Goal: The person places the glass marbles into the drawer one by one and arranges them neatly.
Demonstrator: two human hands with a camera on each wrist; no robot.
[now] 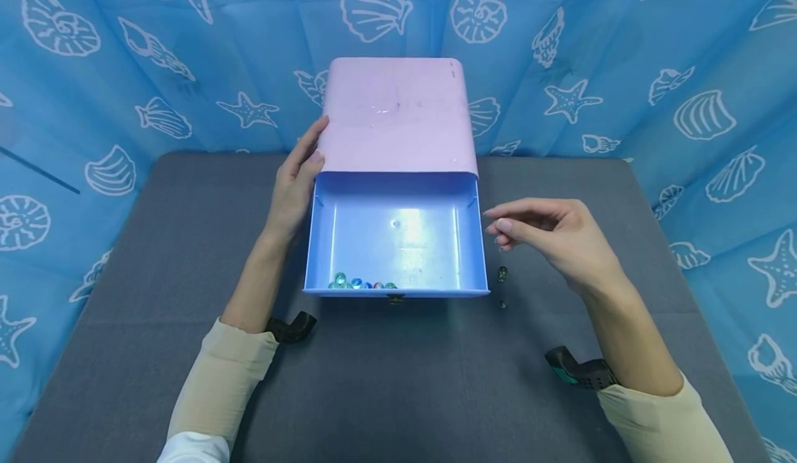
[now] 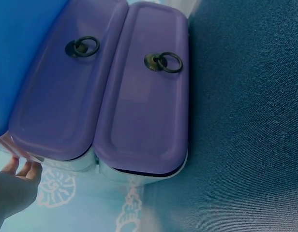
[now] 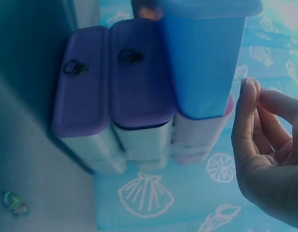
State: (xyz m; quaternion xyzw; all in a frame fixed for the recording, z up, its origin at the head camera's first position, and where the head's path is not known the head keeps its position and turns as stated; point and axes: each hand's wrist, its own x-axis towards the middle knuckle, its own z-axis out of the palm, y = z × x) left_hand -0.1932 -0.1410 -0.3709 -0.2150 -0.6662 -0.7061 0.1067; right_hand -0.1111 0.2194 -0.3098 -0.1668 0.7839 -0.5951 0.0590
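A blue drawer (image 1: 398, 262) sticks out of the top of a pink drawer cabinet (image 1: 398, 113). Several glass marbles (image 1: 357, 284) lie along the drawer's front wall. My left hand (image 1: 295, 193) rests against the cabinet's left side, thumb near its front edge. Just right of the drawer hovers my right hand (image 1: 554, 231), fingertips close together and bent; I see nothing between them. Below it, a few more marbles (image 1: 502, 274) lie on the grey table, also visible as greenish marbles (image 3: 13, 202) in the right wrist view.
Two closed purple drawers (image 2: 144, 101) with metal ring pulls (image 2: 171, 63) sit below the blue one. A blue curtain (image 1: 249, 48) with white shells hangs behind the grey table (image 1: 398, 380). A dark wrist strap piece (image 1: 579, 371) is on the right forearm.
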